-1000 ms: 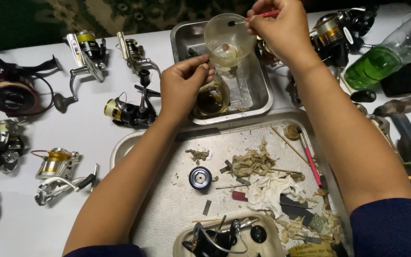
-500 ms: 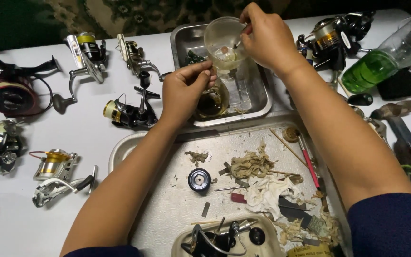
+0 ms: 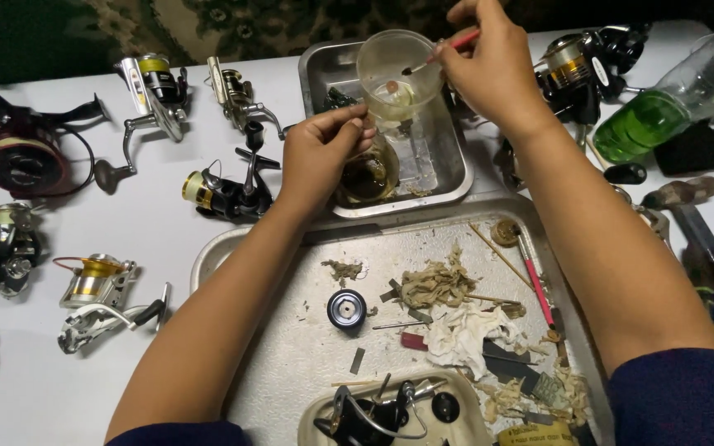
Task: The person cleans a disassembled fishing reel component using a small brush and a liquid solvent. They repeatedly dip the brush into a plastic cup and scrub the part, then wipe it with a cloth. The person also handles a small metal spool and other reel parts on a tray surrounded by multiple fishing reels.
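Note:
My left hand [image 3: 317, 153] grips the base of a clear plastic cup [image 3: 397, 74] tilted over a small steel pan [image 3: 454, 169]. Pale liquid and a small round part lie in the cup. My right hand [image 3: 489, 66] pinches a thin red-handled brush [image 3: 448, 45] whose dark tip sits inside the cup's mouth. Under the cup, in the pan, stands a glass jar of dark brown liquid [image 3: 367, 175].
A large steel tray [image 3: 291, 347] near me holds a black spool [image 3: 347, 309], dirty rags [image 3: 440, 285], a red-handled brush [image 3: 536, 281] and scraps. Several fishing reels [image 3: 226, 194] lie on the white table at left and behind. A green-filled plastic bottle [image 3: 663, 107] and tools lie at right.
My right hand dipped down to the cup's rim, then lifted again, so the red brush handle shows once more with its tip in the cup. The left hand held still.

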